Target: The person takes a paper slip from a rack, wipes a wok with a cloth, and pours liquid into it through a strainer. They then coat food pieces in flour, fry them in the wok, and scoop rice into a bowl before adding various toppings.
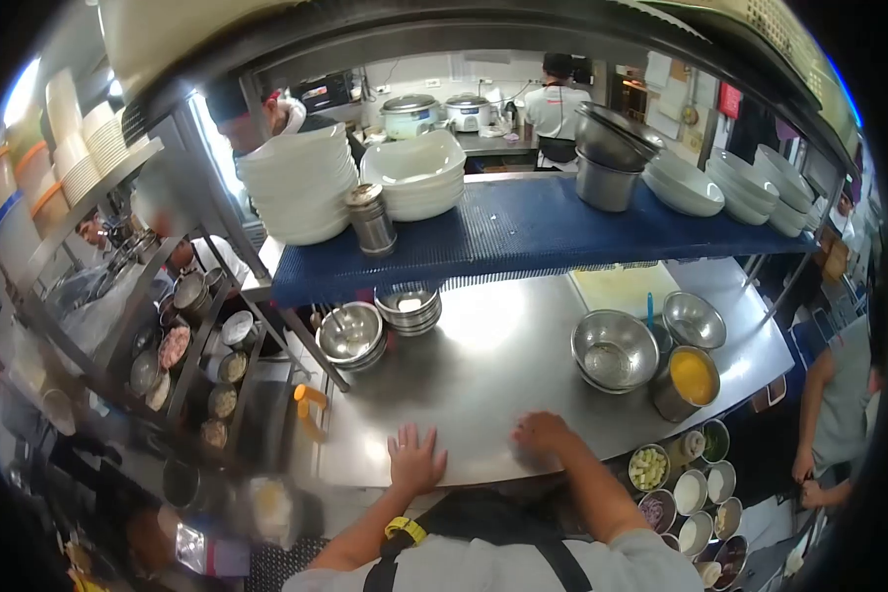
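Observation:
My left hand [417,461] lies flat near the front edge of the steel table [464,395], fingers spread, holding nothing; a yellow watch [405,531] is on that wrist. To its right my right hand [544,435] is over the same table, its fingers blurred, so what they do is unclear. Beyond it on the right stand a steel bowl [615,351], a second bowl [695,320] and a steel pot of yellow liquid [694,377]. Stacked steel bowls [351,333] stand at the back left of the table.
A blue-matted shelf [523,222] crosses above the table, bearing stacked white bowls [296,183] and a metal shaker [371,221]. Small ingredient containers [648,468] sit at the lower right. A co-worker [839,395] stands at the right; another person [556,104] is at the back.

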Available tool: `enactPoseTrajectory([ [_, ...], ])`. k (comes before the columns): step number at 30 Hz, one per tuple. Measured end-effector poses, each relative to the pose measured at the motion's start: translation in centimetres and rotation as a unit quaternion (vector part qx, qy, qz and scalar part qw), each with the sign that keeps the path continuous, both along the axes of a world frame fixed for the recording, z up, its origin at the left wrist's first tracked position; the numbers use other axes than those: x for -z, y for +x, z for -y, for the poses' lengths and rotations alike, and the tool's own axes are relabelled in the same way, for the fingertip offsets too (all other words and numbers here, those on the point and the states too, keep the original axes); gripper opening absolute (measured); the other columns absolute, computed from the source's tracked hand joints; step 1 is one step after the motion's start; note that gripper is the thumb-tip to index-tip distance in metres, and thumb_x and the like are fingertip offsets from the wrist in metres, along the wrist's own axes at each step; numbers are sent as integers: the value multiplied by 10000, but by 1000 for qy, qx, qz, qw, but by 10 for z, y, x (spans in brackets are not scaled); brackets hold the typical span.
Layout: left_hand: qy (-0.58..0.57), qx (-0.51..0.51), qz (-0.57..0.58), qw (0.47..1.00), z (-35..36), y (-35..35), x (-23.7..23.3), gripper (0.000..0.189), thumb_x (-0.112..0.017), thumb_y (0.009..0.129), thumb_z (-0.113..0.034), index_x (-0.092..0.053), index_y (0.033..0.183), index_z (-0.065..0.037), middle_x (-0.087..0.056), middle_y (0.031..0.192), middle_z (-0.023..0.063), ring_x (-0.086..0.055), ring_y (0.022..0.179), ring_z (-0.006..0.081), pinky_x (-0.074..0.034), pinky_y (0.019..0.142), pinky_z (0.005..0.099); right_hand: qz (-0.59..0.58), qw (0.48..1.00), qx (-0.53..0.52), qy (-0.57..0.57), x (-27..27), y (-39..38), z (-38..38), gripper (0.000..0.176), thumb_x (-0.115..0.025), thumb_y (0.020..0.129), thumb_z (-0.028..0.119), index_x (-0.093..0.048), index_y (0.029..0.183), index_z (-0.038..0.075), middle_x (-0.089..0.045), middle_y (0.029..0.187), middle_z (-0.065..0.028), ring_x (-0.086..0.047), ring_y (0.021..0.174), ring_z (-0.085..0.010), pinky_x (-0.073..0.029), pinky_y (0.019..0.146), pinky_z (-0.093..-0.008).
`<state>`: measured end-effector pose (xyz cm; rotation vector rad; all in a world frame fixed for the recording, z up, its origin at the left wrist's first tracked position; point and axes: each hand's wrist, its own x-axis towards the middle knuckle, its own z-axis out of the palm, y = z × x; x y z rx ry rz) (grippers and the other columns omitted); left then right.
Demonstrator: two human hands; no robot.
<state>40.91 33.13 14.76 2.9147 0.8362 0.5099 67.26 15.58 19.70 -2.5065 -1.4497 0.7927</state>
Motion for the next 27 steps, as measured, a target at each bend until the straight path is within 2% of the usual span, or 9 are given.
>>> enactPoseTrajectory([
  [1, -1, -2, -2, 1000, 1, -1, 1, 602, -591, 888, -439, -508, 1400, -134, -428, 1426, 277, -390, 1338, 468, -268, 1075, 648, -88, 994, -21, -54, -9, 13, -4, 668, -549, 945, 475, -421, 1472, 85, -365, 1504, -258, -379, 1359, -433, -287, 1090, -615],
  [4, -18, 2, 5, 1000, -1, -4, 4, 613, -591, 880, -432, -511, 1407, -129, -407, 1452, 286, -360, 1367, 468, -234, 1098, 641, -63, 986, 49, 147, -72, 1, -11, 636, -531, 942, 472, -490, 1411, 45, -331, 1517, -293, -336, 1383, -468, -254, 1094, -644],
  [5, -26, 1, 1, 1000, -2, -4, 5, 616, -580, 890, -443, -500, 1417, -133, -394, 1463, 285, -350, 1377, 463, -226, 1106, 636, 70, 975, 68, 200, -65, -8, -16, 657, -525, 946, 474, -458, 1433, 38, -330, 1518, -295, -329, 1389, -470, -251, 1099, -642],
  [7, -24, 1, -2, 1000, -3, -5, 5, 616, -574, 893, -450, -497, 1417, -135, -387, 1469, 287, -353, 1376, 464, -227, 1107, 635, 325, 890, 98, 305, -27, -31, -16, 703, -512, 954, 479, -393, 1477, 25, -329, 1520, -300, -316, 1401, -475, -245, 1109, -637],
  [10, -22, 1, 5, 1000, -4, -5, 6, 614, -567, 899, -458, -492, 1417, -137, -381, 1474, 289, -360, 1374, 461, -223, 1109, 635, 290, 941, 45, 166, 66, -56, 6, 690, -482, 965, 485, -392, 1484, 40, -318, 1533, -290, -272, 1433, -453, -178, 1144, -627],
  [14, -18, -8, 29, 999, -5, -7, 9, 602, -560, 905, -455, -488, 1415, -143, -379, 1473, 293, -373, 1369, 454, -234, 1106, 634, 227, 955, 63, 178, 67, -60, 4, 679, -495, 956, 483, -413, 1476, 54, -332, 1527, -284, -249, 1447, -434, -131, 1166, -606],
  [18, 2, -20, -51, 999, -11, 0, 4, 605, -567, 903, -442, -494, 1405, -111, -380, 1480, 274, -365, 1377, 447, -272, 1087, 634, 225, 953, 68, 192, 62, -54, -2, 667, -513, 946, 481, -444, 1458, 59, -343, 1525, -277, -251, 1449, -426, -133, 1171, -593],
  [21, -21, -16, 73, 997, -7, -1, -20, 625, -566, 903, -426, -461, 1433, -112, -379, 1497, 267, -320, 1419, 428, -232, 1111, 633, 231, 951, 69, 191, 64, -55, 1, 666, -523, 940, 479, -454, 1453, 59, -346, 1524, -273, -258, 1445, -423, -140, 1170, -590],
  [27, -25, -16, 4, 1000, -11, -15, 5, 611, -533, 916, -450, -480, 1430, -124, -389, 1491, 266, -357, 1400, 428, -259, 1102, 621, 235, 949, 63, 200, 68, -53, 0, 656, -548, 931, 460, -470, 1437, 49, -347, 1521, -274, -276, 1429, -436, -154, 1165, -591],
])
